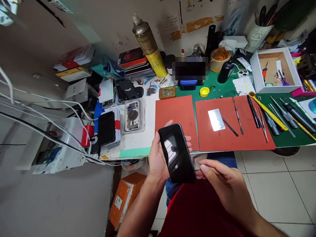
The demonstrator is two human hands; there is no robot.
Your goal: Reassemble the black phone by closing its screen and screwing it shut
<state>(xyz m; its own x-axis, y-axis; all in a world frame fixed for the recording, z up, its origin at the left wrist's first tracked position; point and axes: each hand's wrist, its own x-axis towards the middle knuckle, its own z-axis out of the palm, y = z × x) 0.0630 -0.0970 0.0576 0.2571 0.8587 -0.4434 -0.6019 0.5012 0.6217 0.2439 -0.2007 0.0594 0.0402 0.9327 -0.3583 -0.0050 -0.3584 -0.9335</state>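
Observation:
A black smartphone (175, 154) lies in my left hand (158, 161), its glossy dark screen facing up and catching white reflections. The fingers wrap behind the phone and show at its right edge; the thumb runs along the left edge. Beside the phone's lower right corner is my right hand (223, 179), thumb and fingers pinched together. A tiny dark bit shows between those fingertips and the phone's edge, too small to name. Both hands are in front of the bench edge, over my lap. Behind the phone lies a red-brown mat (174, 110) on the bench.
A second red-brown mat (237, 138) carries a shiny metal plate (216, 120), a metal spudger (237, 115) and tweezers (261, 121). Further right are a yellow brush (269, 112) and a white box (256, 74). An opened phone (132, 115), a spray can (150, 46) and hanging cables (49, 131) are leftward.

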